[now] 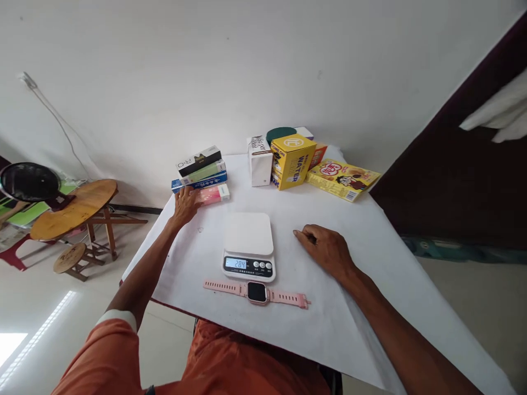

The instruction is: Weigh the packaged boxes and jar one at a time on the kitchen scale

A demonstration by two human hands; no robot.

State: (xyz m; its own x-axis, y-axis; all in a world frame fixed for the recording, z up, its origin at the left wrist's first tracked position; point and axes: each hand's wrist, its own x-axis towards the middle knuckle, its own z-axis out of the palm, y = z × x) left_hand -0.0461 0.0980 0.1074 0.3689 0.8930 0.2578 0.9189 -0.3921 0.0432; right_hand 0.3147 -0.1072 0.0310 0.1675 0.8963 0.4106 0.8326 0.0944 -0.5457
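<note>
My left hand (187, 204) is at the far left of the table, its fingers around the left end of a pink and white box (212, 194) lying flat. Just behind that box is a stack: a blue box (206, 181), a light green box (208, 171) and a black box (200, 159) on top. My right hand (327, 249) rests on the table to the right, fingers curled in and thumb pointing left, with nothing visible in it. Between my hands stands a white digital scale (248, 233), its plate bare and its lit display showing digits like 284.
A pink-strapped smartwatch (257, 292) lies stretched out before the scale. Against the wall stand a white carton (260, 164), a yellow box (292, 162), a dark green round thing (281, 134) and a tilted yellow snack box (343, 178). Left of the table are a wooden table (88, 200) and stool (69, 257).
</note>
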